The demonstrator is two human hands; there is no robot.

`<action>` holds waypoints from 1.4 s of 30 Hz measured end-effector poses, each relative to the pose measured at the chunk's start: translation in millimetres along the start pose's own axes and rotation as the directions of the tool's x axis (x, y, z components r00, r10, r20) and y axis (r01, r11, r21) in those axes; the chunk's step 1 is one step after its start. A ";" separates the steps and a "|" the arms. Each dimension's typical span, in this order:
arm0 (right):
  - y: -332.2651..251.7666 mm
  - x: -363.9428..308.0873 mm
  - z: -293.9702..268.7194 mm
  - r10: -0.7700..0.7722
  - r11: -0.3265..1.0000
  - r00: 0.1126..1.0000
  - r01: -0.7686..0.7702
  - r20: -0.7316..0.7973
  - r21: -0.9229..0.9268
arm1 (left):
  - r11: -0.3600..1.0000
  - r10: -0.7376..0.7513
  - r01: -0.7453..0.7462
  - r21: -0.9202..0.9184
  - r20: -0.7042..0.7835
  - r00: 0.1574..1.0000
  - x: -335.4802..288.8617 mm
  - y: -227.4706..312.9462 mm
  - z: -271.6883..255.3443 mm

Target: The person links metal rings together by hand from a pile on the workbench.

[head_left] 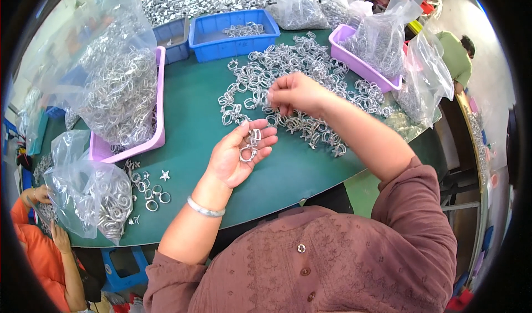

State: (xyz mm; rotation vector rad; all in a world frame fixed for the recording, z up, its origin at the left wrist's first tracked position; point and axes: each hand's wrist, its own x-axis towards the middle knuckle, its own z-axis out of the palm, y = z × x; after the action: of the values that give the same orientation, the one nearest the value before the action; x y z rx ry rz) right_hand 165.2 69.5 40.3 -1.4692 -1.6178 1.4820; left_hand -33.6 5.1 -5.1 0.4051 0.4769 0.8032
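Palm up, my left hand cradles a few silvery metal rings, its fingers partly curled and the thumb along the side. My right hand is over the pile of silvery rings, to the right of and beyond the left hand. Its thumb and fingertips are drawn together in a pinch; whatever lies between them is hidden. Loose rings surround the right hand, spread across the green tabletop.
Lilac trays at left and right hold plastic bags of metal pieces. A blue tray stands at the back. Nearer left lie a bag of rings, loose rings and a star-shaped piece. A person in orange works at lower left.
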 end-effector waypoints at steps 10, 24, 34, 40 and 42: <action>-75.3 81.3 -59.5 -0.154 0.988 0.895 0.148 -0.419 -0.047 | 0.990 0.027 -0.002 -0.139 0.183 0.983 11.8 -2.5 -7.1; 17.3 -7.7 19.4 -0.604 0.183 0.736 0.502 0.307 -0.845 | 0.984 0.055 -0.016 -0.177 0.217 0.975 9.6 -0.9 -7.9; 35.4 -24.4 30.2 -0.655 0.199 0.713 0.482 0.250 -0.853 | 0.985 0.006 0.037 -0.171 0.247 0.969 11.4 -2.8 -11.9; 38.1 -33.6 35.9 -0.703 0.261 0.693 0.459 0.159 -0.849 | 0.971 0.203 -0.193 -0.142 0.059 0.977 8.8 12.2 -20.5; 41.0 -34.2 38.9 -0.713 0.270 0.689 0.445 0.133 -0.854 | 0.964 0.232 -0.226 -0.139 0.026 0.972 9.2 14.9 -24.3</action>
State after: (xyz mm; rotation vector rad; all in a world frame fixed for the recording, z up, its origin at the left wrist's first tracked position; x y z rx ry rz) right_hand 156.2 16.6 1.7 -1.1026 -2.4608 -0.0677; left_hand -50.0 25.4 -19.7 0.3538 0.3370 1.0434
